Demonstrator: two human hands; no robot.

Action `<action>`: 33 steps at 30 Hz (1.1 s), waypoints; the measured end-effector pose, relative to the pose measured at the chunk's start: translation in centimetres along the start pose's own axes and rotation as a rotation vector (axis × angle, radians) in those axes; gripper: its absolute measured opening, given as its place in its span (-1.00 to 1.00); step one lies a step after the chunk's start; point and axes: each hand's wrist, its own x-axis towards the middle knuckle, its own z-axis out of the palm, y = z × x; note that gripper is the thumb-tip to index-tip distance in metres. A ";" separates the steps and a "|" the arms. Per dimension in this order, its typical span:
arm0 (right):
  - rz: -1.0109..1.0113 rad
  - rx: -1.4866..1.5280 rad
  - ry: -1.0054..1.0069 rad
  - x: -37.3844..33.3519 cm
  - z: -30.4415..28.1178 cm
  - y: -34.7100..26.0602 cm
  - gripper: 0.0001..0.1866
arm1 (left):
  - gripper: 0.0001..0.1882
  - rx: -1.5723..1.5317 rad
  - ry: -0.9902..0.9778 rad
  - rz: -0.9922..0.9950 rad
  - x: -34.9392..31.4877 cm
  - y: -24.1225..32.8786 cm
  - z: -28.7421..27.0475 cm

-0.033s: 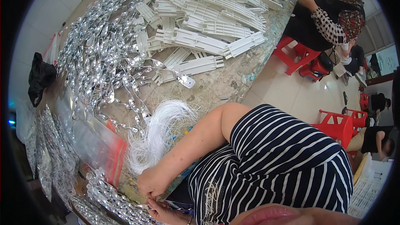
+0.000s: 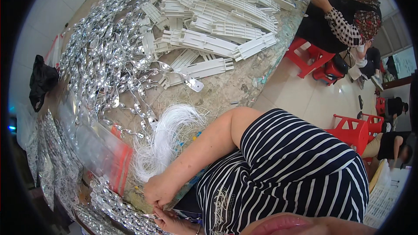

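The bench (image 2: 226, 91) fills most of my view, a worn, speckled top running away toward the far edge. Across its far half lies a heap of white plastic strips (image 2: 217, 30), long, flat and ribbed, crossing one another at loose angles. Along the left edge spreads a wide drift of silver spiral ornaments (image 2: 100, 65), thin, twisted and mirror-bright, their long axes mostly running from the far edge toward me. At the far right corner another person (image 2: 348, 17) sits on a red stool (image 2: 313, 58), hands busy over the strips.

Nearer the near edge sits a bundle of white threads (image 2: 167, 139), fine and limp, fanned at the far end and gathered toward my hands; its long axis points straight from my hands up the bench. Beside it on the left lies a clear packet with a red end (image 2: 104, 156).

My left hand (image 2: 162, 190) is at the near edge, fingers curled and pinched together on the gathered end of the threads, so it is the nearer one. My right hand (image 2: 172, 222) lies just below it, fingertips drawn in close to the left; I cannot tell what it grips.
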 end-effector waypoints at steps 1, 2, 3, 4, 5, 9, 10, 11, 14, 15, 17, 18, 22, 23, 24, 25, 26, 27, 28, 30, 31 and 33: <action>0.001 0.001 0.002 -0.1 0.1 0.1 -0.83 | -0.77 0.002 -0.001 0.000 0.0 -0.1 -0.1; -0.006 0.008 0.019 -0.1 0.2 0.1 -0.84 | -0.77 0.011 0.013 -0.007 0.1 -0.2 -0.2; -0.013 0.014 0.035 -0.1 0.3 0.2 -0.84 | -0.76 0.019 0.028 -0.013 0.2 -0.3 -0.3; -0.014 0.018 0.031 0.1 0.5 0.3 -0.84 | -0.76 0.019 0.033 -0.016 0.2 -0.3 -0.4; -0.006 0.020 0.018 0.3 0.6 0.3 -0.84 | -0.75 0.009 0.050 -0.022 0.2 -0.3 -0.4; 0.007 0.041 0.033 0.3 0.6 0.5 -0.85 | -0.77 0.003 0.010 -0.004 1.0 -1.1 -1.1; 0.006 0.040 0.033 0.3 0.6 0.4 -0.85 | -0.77 0.002 0.010 -0.003 0.9 -1.2 -1.3; 0.010 0.049 0.031 0.2 0.5 0.4 -0.85 | -0.78 -0.014 -0.011 -0.002 1.0 -1.4 -1.4; 0.007 0.057 0.013 0.3 0.6 0.4 -0.85 | -0.82 -0.033 -0.011 0.006 0.8 -1.5 -1.4; 0.003 0.055 0.004 0.4 0.7 0.4 -0.85 | -0.83 -0.034 0.003 0.012 0.7 -1.5 -1.3; 0.000 0.052 0.010 0.4 0.8 0.6 -0.85 | -0.83 -0.037 0.017 0.013 0.5 -1.1 -1.0; -0.002 0.048 0.017 0.3 0.8 0.6 -0.85 | -0.83 -0.040 0.030 0.014 0.3 -0.9 -0.8; 0.010 0.041 0.012 0.3 0.7 0.5 -0.85 | -0.83 0.002 0.048 -0.002 -0.2 -0.4 -0.6; 0.000 0.028 0.018 0.3 0.8 0.6 -0.85 | -0.83 -0.035 0.029 0.025 0.2 -1.0 -1.0; -0.011 0.015 0.023 0.3 1.0 0.7 -0.85 | -0.83 -0.072 0.010 0.051 0.4 -1.3 -1.2; -0.012 0.017 0.021 0.3 0.9 0.6 -0.85 | -0.83 -0.072 0.014 0.049 0.3 -1.2 -1.3; -0.009 0.029 0.011 0.3 0.9 0.5 -0.85 | -0.83 -0.055 0.024 0.051 0.1 -1.0 -1.3; -0.007 0.041 0.002 0.3 0.9 0.4 -0.85 | -0.83 -0.037 0.035 0.053 -0.1 -0.8 -1.2; -0.005 0.041 0.004 0.3 0.9 0.5 -0.85 | -0.83 -0.036 0.033 0.053 -0.3 -0.5 -1.0; -0.004 0.036 0.031 0.2 0.9 0.6 -0.86 | -0.84 -0.041 0.017 0.043 -0.4 -0.2 -0.7; -0.003 0.036 0.034 0.1 0.9 0.7 -0.86 | -0.84 -0.040 0.014 0.043 -0.3 -0.2 -0.7; -0.003 0.060 0.032 0.3 0.9 0.6 -0.87 | -0.85 -0.042 0.018 0.056 -0.1 -0.7 -1.3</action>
